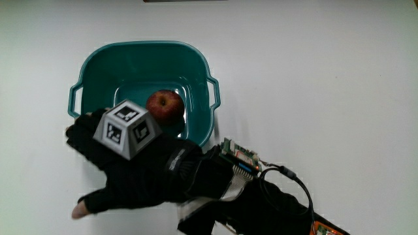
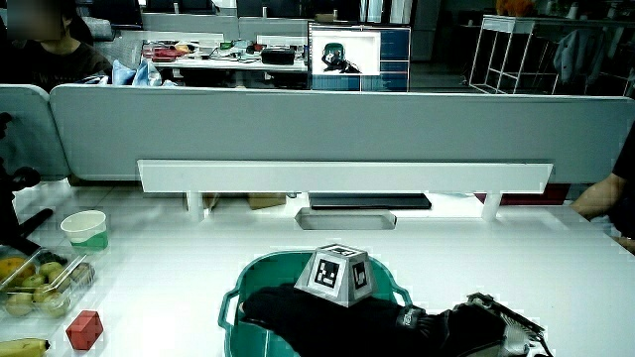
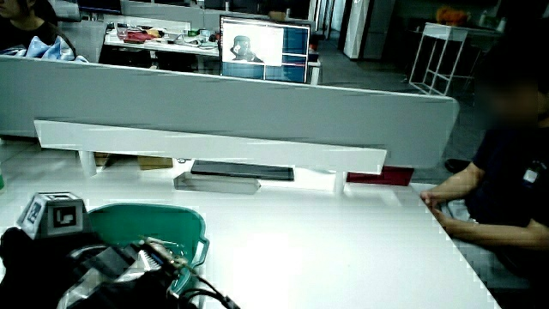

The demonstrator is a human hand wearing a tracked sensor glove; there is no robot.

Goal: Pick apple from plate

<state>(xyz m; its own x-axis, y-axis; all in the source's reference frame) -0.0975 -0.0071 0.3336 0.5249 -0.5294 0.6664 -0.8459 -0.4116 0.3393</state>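
Observation:
A red apple (image 1: 164,106) lies inside a teal basin (image 1: 196,62) with two handles; no plate shows. The hand (image 1: 130,173), in its black glove with the patterned cube (image 1: 127,128) on its back, hovers over the basin's rim nearest the person. It is just short of the apple. Its fingers are spread and hold nothing. In both side views the hand (image 2: 298,309) (image 3: 30,257) covers the basin's near part (image 2: 234,302) (image 3: 171,225), and the apple is hidden there. The forearm carries a small circuit board (image 1: 240,155) with a cable.
In a side view, a green-and-white cup (image 2: 84,228), a clear box of fruit (image 2: 35,283), a red cube (image 2: 84,329) and a banana (image 2: 20,347) sit near the table's edge. A flat grey bar (image 2: 345,218) lies by the low partition (image 2: 342,129).

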